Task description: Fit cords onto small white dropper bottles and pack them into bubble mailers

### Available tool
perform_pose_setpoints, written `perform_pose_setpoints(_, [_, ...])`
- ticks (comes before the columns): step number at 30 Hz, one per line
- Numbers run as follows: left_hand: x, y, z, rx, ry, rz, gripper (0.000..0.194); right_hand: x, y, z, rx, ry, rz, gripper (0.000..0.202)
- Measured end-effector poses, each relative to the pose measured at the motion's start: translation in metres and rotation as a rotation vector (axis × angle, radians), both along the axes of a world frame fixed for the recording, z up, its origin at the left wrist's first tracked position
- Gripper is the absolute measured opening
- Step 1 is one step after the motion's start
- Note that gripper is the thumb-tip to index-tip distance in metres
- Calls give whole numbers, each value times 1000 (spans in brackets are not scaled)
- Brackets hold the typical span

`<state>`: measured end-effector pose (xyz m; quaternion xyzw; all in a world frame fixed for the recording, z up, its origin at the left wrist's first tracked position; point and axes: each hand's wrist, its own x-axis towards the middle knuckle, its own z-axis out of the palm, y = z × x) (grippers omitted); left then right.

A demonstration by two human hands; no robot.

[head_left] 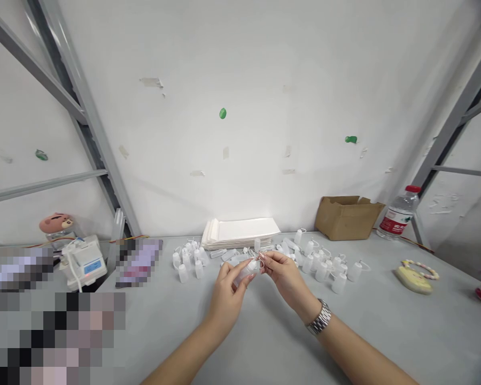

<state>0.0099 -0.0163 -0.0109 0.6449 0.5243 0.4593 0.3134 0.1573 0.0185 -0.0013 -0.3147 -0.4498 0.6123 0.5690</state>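
Observation:
Near the middle of the grey table, my left hand (229, 291) is closed round a small translucent bottle (246, 270), tilted with its top to the upper right. My right hand (282, 275), with a metal watch at the wrist, pinches at the bottle's top; a small part or loop there is too small to make out. Several small white bottles with looped caps (323, 270) stand to the right of my hands. Another group of such bottles (188, 259) stands to the left. Loose clear bottles (230, 255) lie behind my fingers.
A stack of white trays or sheets (244, 231) lies against the wall. Behind on the right are an open cardboard box (347, 219) and a water bottle (396, 216). A yellow pouch (412, 279) lies right; a white device (84, 262) sits left.

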Motion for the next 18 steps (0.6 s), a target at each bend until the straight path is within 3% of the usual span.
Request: perform_pose_setpoints(18, [-1,1,0,-21,17,-12,34,0,1,-2,-40,22,-6,20])
